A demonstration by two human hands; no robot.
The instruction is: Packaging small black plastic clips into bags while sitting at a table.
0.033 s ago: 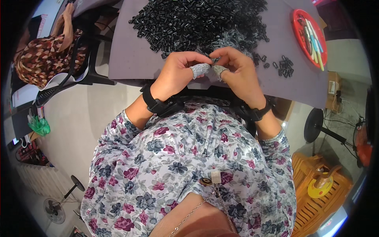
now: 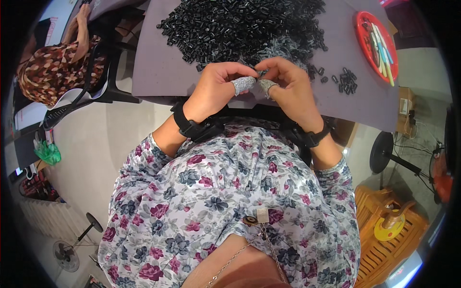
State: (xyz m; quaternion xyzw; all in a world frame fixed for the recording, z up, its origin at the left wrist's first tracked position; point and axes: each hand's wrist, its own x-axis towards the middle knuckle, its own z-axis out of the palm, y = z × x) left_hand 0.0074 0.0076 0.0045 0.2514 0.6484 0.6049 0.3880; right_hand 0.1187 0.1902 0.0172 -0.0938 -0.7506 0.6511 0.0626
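You wear a short-sleeved floral top (image 2: 230,206), grey-white with maroon and slate-blue flowers, small button at the neckline. Thin chain necklace (image 2: 240,257). Black wrist straps on both wrists. Grey fabric finger cots on one finger of each of your hands: left hand (image 2: 216,86), right hand (image 2: 288,89).

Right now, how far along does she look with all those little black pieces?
Done: only a small cluster of black pieces sits apart. In hand: the left hand and right hand pinch something tiny together, hidden by fingers. Left: the big black pile on the grey table.
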